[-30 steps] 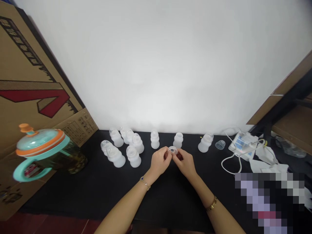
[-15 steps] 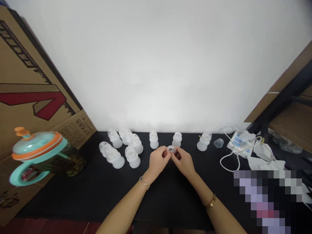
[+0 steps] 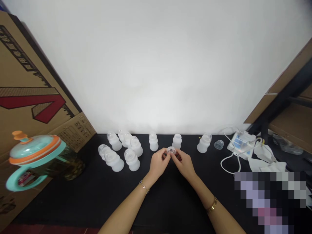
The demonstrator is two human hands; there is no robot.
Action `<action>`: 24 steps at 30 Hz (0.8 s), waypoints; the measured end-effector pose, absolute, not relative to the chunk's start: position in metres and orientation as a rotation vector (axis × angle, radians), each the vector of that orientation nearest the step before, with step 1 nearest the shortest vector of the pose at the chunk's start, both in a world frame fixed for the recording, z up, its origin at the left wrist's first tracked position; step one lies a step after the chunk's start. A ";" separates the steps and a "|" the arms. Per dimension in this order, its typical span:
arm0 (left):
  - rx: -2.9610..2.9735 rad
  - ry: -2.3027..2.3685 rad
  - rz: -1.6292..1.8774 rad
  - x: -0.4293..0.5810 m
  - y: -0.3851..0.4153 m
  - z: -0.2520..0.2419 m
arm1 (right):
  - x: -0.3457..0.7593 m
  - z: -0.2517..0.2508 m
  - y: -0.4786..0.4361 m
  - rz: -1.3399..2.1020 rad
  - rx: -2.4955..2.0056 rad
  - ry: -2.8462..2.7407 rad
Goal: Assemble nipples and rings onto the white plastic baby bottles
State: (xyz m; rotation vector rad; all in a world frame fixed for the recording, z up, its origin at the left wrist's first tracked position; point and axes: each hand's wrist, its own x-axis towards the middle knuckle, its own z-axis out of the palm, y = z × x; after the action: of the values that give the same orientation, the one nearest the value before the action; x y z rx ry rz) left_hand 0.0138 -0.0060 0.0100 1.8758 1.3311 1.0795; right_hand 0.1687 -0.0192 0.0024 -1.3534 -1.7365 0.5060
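At nine o'clock, a jug (image 3: pixel 36 149) has a teal lid banded orange; at ten, a brown carton (image 3: pixel 24 65) shows red stripes; bottles (image 3: pixel 132 160) are frosted white, the table (image 3: pixel 73 201) black.

The baby bottles (image 3: pixel 132 160) look like frosted, matt plastic. The small ring (image 3: pixel 171 150) seems clear, smooth plastic, though it is too small to be sure. The cup lid (image 3: pixel 36 147) is glossy plastic, the carton (image 3: pixel 29 81) rough corrugated cardboard, and the bench (image 3: pixel 170 208) matt black.
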 end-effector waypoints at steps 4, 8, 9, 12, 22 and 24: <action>1.909 1.372 1.074 0.014 -0.006 0.009 | 0.171 0.000 -0.018 0.501 -1.362 -1.754; 1.930 1.370 1.086 0.014 -0.007 0.007 | 0.171 0.000 -0.018 0.493 -1.359 -1.771; 1.934 1.368 1.086 0.014 -0.007 0.007 | 0.171 0.000 -0.018 0.491 -1.360 -1.771; 1.942 1.371 1.087 0.015 -0.008 0.006 | 0.170 0.000 -0.019 0.489 -1.369 -1.776; 1.946 1.380 1.111 0.017 -0.010 0.003 | 0.170 -0.001 -0.020 0.477 -1.393 -1.795; 1.951 1.380 1.118 0.017 -0.010 0.002 | 0.170 0.000 -0.020 0.463 -1.401 -1.799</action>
State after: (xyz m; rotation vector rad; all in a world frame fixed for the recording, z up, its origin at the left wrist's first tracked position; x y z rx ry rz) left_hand 0.0173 -0.0097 0.0022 1.9510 1.3795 1.1183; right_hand 0.1696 -0.0201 -0.0002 -1.4010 -1.7988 0.4630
